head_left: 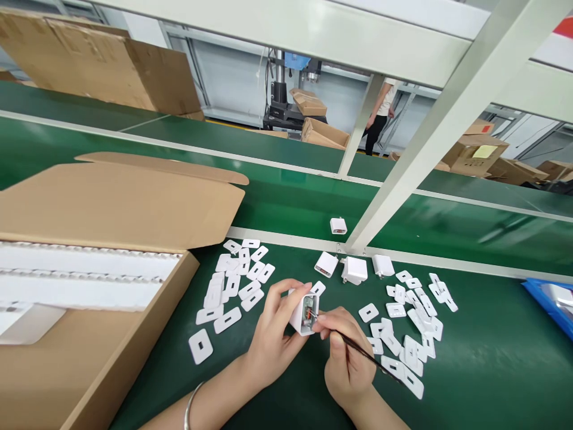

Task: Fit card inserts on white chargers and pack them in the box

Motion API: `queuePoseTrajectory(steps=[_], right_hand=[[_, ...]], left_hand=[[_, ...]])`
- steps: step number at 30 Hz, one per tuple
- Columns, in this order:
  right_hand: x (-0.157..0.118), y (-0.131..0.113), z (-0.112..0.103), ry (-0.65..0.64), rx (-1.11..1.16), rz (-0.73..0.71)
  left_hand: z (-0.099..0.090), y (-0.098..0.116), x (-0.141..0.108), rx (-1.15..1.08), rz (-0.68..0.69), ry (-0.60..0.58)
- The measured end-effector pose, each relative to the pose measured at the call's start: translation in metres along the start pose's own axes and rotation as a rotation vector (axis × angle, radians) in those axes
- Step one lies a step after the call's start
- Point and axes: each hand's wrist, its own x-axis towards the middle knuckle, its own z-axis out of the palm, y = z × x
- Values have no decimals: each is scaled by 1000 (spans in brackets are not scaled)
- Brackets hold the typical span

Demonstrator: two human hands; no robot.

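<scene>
My left hand (273, 340) grips a white charger housing (296, 313), its open end turned toward the right so the circuit parts inside show. In my right hand (351, 358) is a thin dark tool (364, 353), held like a pen, with its tip at the opening of the housing. Several flat white plates with slots, one of them a larger plate (200, 346), lie to the left of my hands. More plates (396, 310) are spread on the right. Beyond my hands stand white chargers, among them one with visible prongs (355, 270).
An open cardboard box (129, 334) with white trays inside takes up the left side. A slanted metal post (416, 143) rises behind the chargers. At the right edge lies a blue bag (548, 304). A person (382, 110) stands in the background.
</scene>
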Motion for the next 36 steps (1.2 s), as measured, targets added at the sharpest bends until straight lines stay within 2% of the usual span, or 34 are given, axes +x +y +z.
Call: queuePoseTrajectory(steps=[19,29,32,36], right_hand=[[1,1,-1,4,24,1],[-3,2,0,34,35,24],[0,0,1,38,14,36],[9,-5,2,8,-70,88]], left_hand=[[0,0,0,-20,-29,-7],[-1,2,2,10,4,-11],[-1,0,2,56,26,-13],[0,-2,4,237,122,25]])
